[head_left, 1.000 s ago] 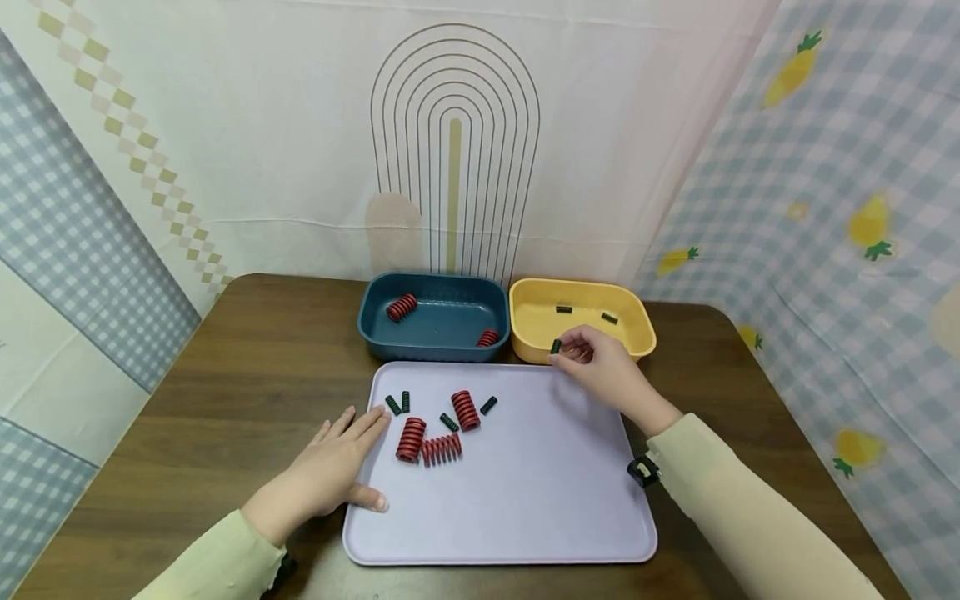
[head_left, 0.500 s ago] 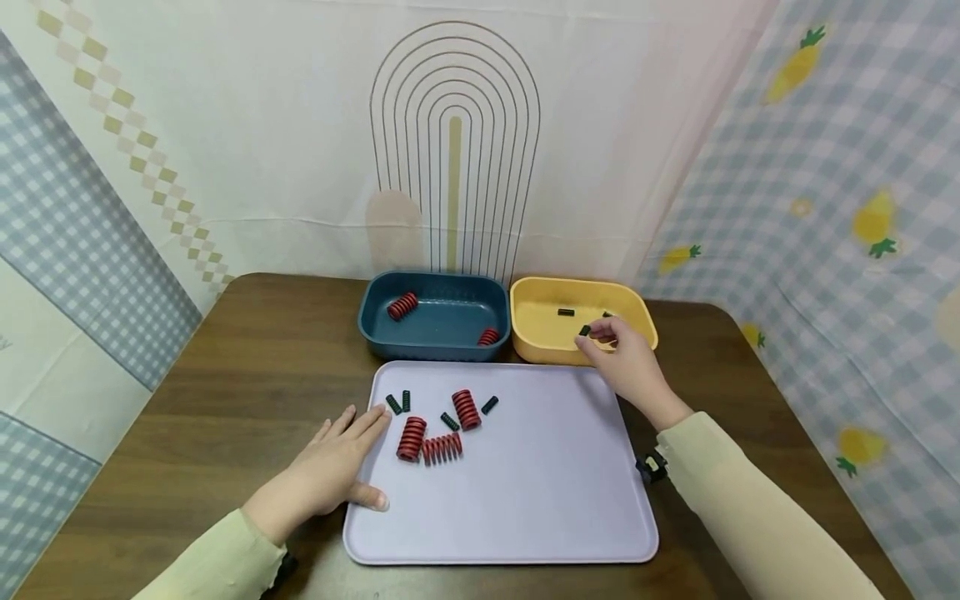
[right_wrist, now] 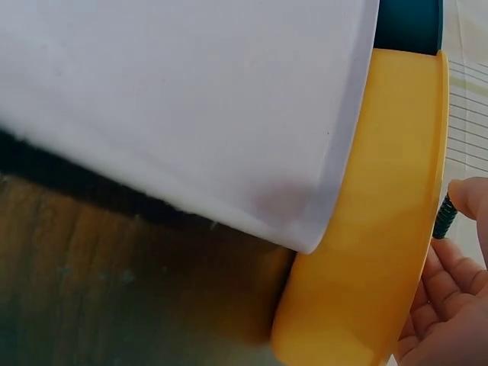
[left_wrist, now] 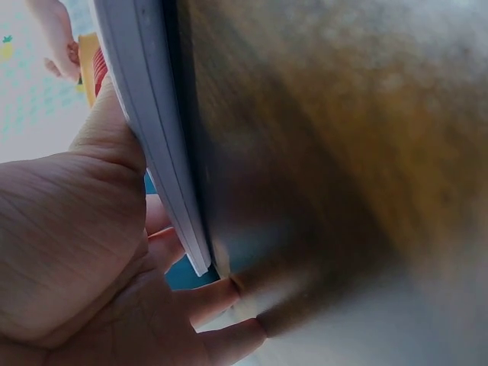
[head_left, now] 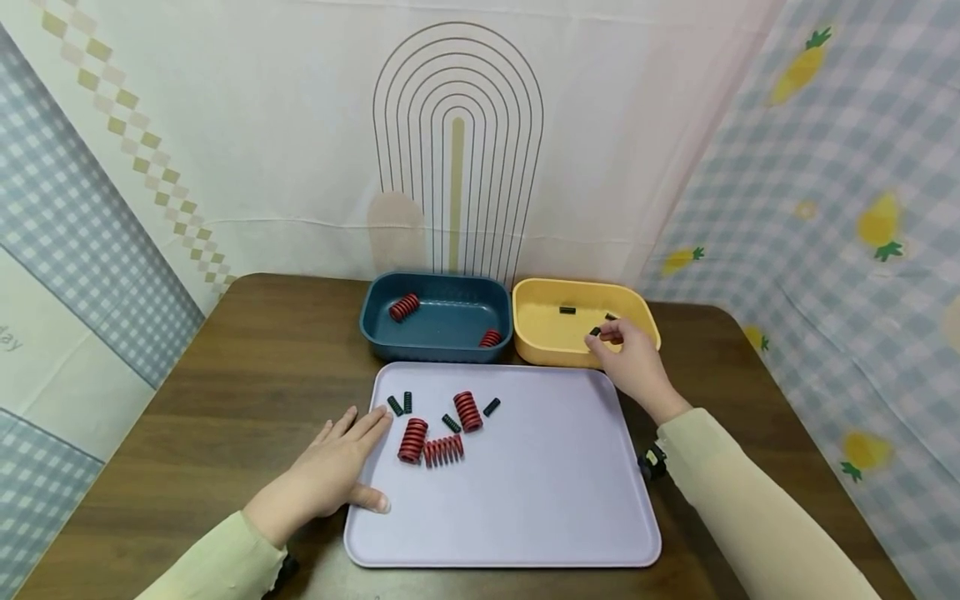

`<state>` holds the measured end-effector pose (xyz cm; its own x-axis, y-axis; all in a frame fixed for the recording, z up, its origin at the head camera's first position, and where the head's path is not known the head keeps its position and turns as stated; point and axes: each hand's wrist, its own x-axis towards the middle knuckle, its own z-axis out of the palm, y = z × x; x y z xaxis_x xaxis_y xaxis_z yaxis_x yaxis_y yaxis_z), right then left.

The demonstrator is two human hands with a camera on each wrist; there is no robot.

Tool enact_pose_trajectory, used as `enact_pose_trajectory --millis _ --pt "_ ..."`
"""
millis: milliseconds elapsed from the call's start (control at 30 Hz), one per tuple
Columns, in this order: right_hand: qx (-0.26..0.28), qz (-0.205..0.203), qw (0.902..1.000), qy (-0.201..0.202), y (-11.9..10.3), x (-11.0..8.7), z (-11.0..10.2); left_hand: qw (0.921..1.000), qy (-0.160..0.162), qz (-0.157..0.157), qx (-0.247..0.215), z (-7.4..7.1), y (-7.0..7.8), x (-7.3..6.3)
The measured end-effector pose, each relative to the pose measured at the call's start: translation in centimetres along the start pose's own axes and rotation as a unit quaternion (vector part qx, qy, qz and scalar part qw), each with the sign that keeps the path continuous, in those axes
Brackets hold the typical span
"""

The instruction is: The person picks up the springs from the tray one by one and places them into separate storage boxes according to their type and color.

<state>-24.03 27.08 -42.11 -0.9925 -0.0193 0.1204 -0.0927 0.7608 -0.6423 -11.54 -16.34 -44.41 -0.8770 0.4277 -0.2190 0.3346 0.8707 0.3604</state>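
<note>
Over the yellow bin [head_left: 547, 346], my right hand [head_left: 633, 362] pinches a small dark green spring [right_wrist: 445, 217] between thumb and fingertips. Two more such springs lie inside that bin, one partly behind the fingers. My left hand [head_left: 333, 462] rests with fingers spread on the left edge of the lilac tray [head_left: 540, 492]; the left wrist view shows its thumb over the rim. Near its fingertips on the tray lie several small green springs [head_left: 408, 402]. Among them are three larger red springs: one upright-looking [head_left: 412, 441], one on its side [head_left: 444, 451], one farther back [head_left: 468, 412].
A dark blue bin [head_left: 435, 346] stands left of the yellow one, with two red springs [head_left: 405, 307] in it. Both bins sit behind the tray on a brown wooden table [head_left: 292, 350]. Patterned cloth [head_left: 300, 125] hangs behind and at both sides.
My right hand has moved right, from the yellow bin's front left corner to over its interior, still pinching the small green spring. My left hand has stayed on the tray edge.
</note>
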Motion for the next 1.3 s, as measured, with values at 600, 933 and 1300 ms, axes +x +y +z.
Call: enact_pose_trajectory --millis 600,933,1300 --pt "-0.006 0.002 0.9998 0.021 0.3 0.3 -0.5 1.0 0.003 0.003 0.003 0.0 0.1 0.0" --pt "0.01 -0.035 0.9993 0.01 -0.8 -0.8 -0.8 1.0 -0.001 0.001 -0.001 -0.1 0.3 -0.1" --pt "0.03 -0.097 0.9934 -0.054 -4.5 -2.0 1.4 1.0 -0.003 -0.003 -0.003 -0.1 0.2 -0.1"
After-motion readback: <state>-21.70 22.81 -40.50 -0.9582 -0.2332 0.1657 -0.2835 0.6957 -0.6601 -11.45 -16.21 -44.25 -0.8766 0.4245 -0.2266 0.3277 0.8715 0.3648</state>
